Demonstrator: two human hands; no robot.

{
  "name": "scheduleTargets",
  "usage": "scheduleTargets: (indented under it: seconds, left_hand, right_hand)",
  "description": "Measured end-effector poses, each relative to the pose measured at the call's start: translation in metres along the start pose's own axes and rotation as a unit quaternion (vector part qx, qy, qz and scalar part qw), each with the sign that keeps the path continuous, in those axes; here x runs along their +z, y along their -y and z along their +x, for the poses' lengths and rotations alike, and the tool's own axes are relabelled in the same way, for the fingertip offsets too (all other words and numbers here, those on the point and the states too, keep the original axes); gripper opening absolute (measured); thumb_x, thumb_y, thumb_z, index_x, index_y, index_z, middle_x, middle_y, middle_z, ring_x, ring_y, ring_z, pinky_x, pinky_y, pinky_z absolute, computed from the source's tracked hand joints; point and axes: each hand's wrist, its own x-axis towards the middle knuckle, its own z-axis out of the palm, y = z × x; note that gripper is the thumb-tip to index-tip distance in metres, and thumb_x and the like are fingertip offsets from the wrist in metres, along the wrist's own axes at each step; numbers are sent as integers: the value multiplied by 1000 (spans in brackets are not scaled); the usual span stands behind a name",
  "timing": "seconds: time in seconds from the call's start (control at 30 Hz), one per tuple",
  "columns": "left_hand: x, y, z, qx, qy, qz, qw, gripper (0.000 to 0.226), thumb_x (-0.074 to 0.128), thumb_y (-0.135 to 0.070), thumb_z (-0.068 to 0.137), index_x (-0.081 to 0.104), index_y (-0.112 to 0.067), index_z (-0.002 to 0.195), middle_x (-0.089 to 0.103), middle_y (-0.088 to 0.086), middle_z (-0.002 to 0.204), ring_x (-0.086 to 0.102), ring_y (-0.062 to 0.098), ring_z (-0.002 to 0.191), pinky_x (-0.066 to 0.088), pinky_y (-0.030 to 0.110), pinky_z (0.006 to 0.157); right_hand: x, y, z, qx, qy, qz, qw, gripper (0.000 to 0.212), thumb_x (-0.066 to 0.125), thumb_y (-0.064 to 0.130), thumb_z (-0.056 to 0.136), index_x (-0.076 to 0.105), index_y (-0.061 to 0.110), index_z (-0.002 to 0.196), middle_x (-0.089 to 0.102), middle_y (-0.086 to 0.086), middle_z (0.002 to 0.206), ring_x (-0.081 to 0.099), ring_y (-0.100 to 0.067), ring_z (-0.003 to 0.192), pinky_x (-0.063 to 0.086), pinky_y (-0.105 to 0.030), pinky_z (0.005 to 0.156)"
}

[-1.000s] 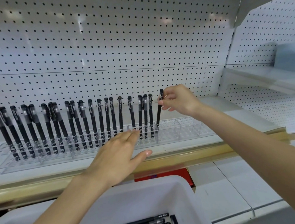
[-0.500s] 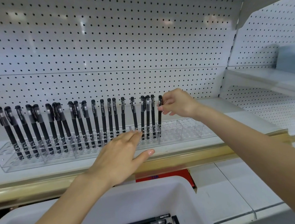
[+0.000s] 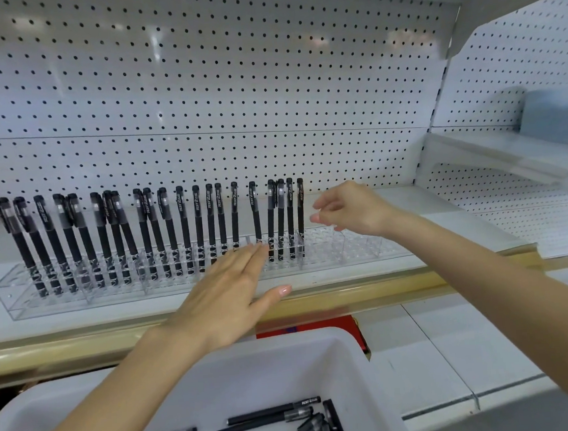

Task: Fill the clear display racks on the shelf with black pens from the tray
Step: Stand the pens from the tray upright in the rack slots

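Clear plastic rack (image 3: 347,248): black capped pens (image 3: 221,217) upright.
Your left hand (image 3: 222,299): fingers flat against rack.
Your right hand (image 3: 354,210): fingers loosely curled, empty.

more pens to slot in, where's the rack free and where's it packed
Free: the right end of the clear rack past the last standing pen, under the right hand. Crowded: the pen row left of it, left hand in front.

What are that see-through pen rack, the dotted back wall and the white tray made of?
Rack: clear, glossy plastic, probably acrylic; the shelf shows through it. Back wall: likely white-painted metal pegboard, even holes, soft glare. Tray: matte white plastic, judging by its rounded rim.
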Motion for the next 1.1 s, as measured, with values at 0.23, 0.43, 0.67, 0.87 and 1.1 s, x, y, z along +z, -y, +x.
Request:
scheduleTargets:
  seconds: [0.23,0.43,0.67,0.87,1.1]
  left_hand:
    - [-1,3,-12,19,-20,-14,1000,84,13,-70,85,-9,-26,152,-14,-10,159,-15,0,140,-11,25,113]
    - [8,20,-65,31,-39,-39,998,83,15,-67,83,10,-24,154,10,-5,160,10,10,146,3,24,113]
    - [51,55,-123,3,21,-16,1000,86,7,-72,83,15,-23,153,19,-4,159,15,12,144,1,24,112]
    - [65,71,-140,-7,11,-7,1000,85,7,-71,86,15,-20,154,15,-3,160,10,12,147,-4,24,116]
    - [80,71,-144,12,-16,20,1000,79,13,-66,92,12,-17,154,10,-2,161,2,10,148,-8,31,118]
  right_hand:
    - [12,19,-47,-71,25,-57,996,45,68,32,87,61,11,126,62,-2,127,59,-12,112,45,-26,100]
    - [64,34,-96,-116,119,-41,985,48,66,31,87,57,14,131,61,-1,128,57,-7,111,45,-20,97]
    - [165,29,-137,-94,280,31,955,51,65,38,88,55,14,133,57,1,134,54,-6,119,42,-15,98]
    - [201,10,-149,-54,366,-2,929,45,67,36,87,60,18,128,60,8,129,53,-4,118,40,-14,96]
    - [178,-33,-150,38,318,19,947,35,72,25,85,65,15,118,65,7,116,59,-5,109,45,-13,94]
